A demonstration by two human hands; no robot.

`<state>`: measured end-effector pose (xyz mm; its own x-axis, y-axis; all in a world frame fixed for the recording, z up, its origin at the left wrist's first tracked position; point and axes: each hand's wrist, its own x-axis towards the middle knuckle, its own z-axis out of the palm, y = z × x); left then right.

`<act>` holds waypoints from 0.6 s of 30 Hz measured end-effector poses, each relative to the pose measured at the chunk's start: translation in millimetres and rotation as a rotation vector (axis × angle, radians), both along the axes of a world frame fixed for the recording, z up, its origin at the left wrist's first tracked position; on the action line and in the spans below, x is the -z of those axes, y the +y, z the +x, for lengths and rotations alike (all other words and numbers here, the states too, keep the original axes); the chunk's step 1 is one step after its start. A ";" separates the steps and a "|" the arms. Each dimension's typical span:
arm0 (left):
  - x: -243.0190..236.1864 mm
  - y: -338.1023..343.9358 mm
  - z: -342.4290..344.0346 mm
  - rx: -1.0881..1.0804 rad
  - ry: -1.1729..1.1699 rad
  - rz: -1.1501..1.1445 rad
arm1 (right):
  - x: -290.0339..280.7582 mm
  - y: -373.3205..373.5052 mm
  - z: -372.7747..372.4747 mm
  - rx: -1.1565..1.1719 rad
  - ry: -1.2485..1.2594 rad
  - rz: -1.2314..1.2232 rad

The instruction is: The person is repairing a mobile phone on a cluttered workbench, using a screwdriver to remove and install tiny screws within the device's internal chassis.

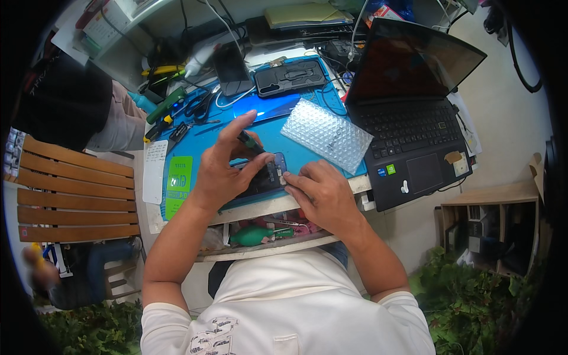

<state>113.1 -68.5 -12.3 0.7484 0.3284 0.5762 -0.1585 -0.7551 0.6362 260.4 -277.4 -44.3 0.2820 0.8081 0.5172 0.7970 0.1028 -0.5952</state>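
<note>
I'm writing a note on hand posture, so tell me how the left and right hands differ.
The left hand grips a slim dark tool; the right hand shows no tool, its fingertips at the edge of the opened device. The left hand has one finger stretched out; the right hand's fingers are bent. Both are bare and close to the device.

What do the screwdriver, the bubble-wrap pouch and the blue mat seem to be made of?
Screwdriver: handle probably plastic, judging by its dark-and-green colouring; the left hand hides part.
Bubble-wrap pouch: translucent plastic film, glossy, shown by its rows of shiny bubbles.
Blue mat: likely rubber or silicone, fairly matte, judging by its even, flat surface.
</note>
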 end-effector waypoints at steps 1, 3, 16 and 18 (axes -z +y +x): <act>-1.2 -0.6 -0.1 -0.003 0.006 -0.025 | 0.1 0.1 0.1 0.000 0.000 -0.002; -6.0 -3.3 -1.4 -0.009 0.018 -0.075 | 0.7 0.5 0.3 -0.001 -0.001 0.007; 19.0 -38.6 -15.4 -0.075 -0.103 -0.079 | 7.1 -0.4 2.0 0.012 0.064 0.060; 19.8 -40.4 -10.9 -0.091 -0.132 -0.077 | 7.9 -1.1 2.4 0.009 0.061 0.055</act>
<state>102.2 -108.9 -32.2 0.6330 0.4383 0.6381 -0.1774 -0.7202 0.6707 262.8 -278.6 -52.2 0.3214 0.7761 0.5425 0.7604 0.1299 -0.6363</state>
